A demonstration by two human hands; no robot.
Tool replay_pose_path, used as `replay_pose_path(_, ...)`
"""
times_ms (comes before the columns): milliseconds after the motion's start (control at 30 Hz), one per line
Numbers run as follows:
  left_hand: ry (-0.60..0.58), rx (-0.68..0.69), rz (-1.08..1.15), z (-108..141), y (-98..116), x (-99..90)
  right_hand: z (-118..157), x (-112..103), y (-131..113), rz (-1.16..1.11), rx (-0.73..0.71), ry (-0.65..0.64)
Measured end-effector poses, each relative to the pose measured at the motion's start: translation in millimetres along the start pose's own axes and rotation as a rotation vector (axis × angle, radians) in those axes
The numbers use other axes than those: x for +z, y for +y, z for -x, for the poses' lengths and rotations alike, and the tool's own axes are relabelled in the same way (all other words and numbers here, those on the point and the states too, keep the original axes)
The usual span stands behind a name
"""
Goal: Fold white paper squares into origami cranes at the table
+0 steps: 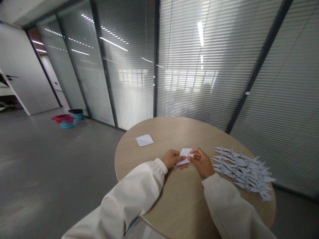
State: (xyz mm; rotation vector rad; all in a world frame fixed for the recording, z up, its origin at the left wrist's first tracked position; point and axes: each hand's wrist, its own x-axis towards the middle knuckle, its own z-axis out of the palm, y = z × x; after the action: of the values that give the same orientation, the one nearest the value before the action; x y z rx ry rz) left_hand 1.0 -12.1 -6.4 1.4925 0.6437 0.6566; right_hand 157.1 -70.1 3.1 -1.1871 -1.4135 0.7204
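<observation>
A small white sheet of folded paper (184, 153) is held between my two hands, just above the round table. My left hand (171, 158) grips its left side, thumb on top and fingers underneath. At its right edge, my right hand (201, 162) pinches the paper between thumb and fingers. Crease lines show on its upper face; its underside is hidden. Off to the right lies a dense cluster of folded white paper cranes (245, 171). A few flat white paper squares (144, 140) rest on the table at the left, apart from my hands.
The round wooden table (171, 129) stands close to a glass partition with blinds (199, 83). On the grey floor at left are a blue bin with a red liner (65, 121) and a blue bin with a black liner (77, 115). A white door (25, 66) stands beyond.
</observation>
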Motion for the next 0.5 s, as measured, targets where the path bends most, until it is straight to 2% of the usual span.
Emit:
replay_pose_path(333, -0.021, 0.018, -0.082, 11, 17, 5.9, 0, 3, -4, -0.068, 0.039, -0.03)
replay_pose_path(500, -0.042, -0.007, -0.046, 11, 16, 8.0, 1, 2, -6, -0.062, 0.025, -0.038)
